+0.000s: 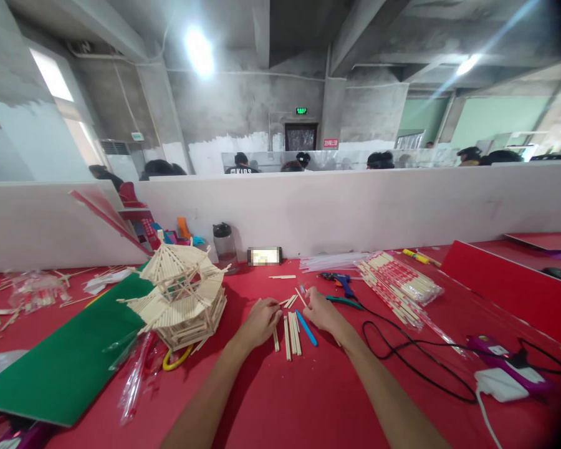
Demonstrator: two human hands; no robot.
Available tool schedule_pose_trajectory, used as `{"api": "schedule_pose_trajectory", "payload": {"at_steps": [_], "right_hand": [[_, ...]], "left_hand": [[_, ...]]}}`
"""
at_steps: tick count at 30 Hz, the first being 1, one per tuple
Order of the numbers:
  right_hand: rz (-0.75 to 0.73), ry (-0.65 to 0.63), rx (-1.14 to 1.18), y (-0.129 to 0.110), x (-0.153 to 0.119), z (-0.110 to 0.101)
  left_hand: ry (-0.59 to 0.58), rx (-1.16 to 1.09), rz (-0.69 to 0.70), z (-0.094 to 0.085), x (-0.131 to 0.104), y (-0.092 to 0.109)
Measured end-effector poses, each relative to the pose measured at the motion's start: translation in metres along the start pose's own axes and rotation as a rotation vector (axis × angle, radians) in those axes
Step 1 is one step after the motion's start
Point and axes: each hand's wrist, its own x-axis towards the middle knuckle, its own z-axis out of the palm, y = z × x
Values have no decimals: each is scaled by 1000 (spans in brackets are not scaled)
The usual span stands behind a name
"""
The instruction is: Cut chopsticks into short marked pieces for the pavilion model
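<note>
My left hand point(260, 323) is closed, its fingertips pinched on what looks like a short wooden stick point(285, 302). Opposite it, my right hand point(323, 312) pinches another thin wooden stick point(301, 297) that slants up and to the left. Between and below the hands, several cut wooden sticks point(293, 333) lie side by side on the red table point(285, 405). A blue pen-like tool point(307, 328) lies along their right side. A few shorter pieces point(290, 302) lie between my fingertips. Beside the right hand are green-handled pliers point(344, 302), partly hidden.
A pagoda-like stick model point(182, 299) stands on the left by a green board point(70, 349). A blue glue gun point(340, 281) trails a black cable point(402, 343) toward a purple power strip point(509, 362). Bagged sticks point(397, 284) lie right; a bottle point(224, 246) stands near the white partition point(346, 206).
</note>
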Motion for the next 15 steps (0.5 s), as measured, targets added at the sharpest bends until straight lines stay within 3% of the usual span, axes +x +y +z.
{"api": "schedule_pose_trajectory", "payload": {"at_steps": [5,10,15], "right_hand": [[28,3,494,2,8,0],[56,-149,1015,-8,4,-7],[93,-172,1197,-10,5,-6]], "left_hand": [[42,-115,12,1,1,0],[194,-353,31,7,8,6],[287,-533,13,3,12,18]]}}
